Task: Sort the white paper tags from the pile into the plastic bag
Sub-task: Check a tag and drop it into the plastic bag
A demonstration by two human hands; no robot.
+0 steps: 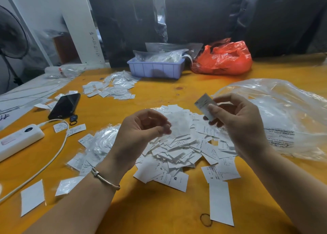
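head | right hand (pixel 237 125) pinches flat rectangular tag (pixel 206 108) | left hand (pixel 141 136) pinches thin crinkly small bag (pixel 178 125)

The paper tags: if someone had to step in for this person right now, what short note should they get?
Right hand pinches one tag, raised above the pile.
Left hand pinches a small clear sleeve over the pile.
The big clear bag lies on the table just right of the pile; what is in it cannot be told.
Done: unclear, apart from the tag in hand.
Left: most of the pile, plus loose tags scattered around it.
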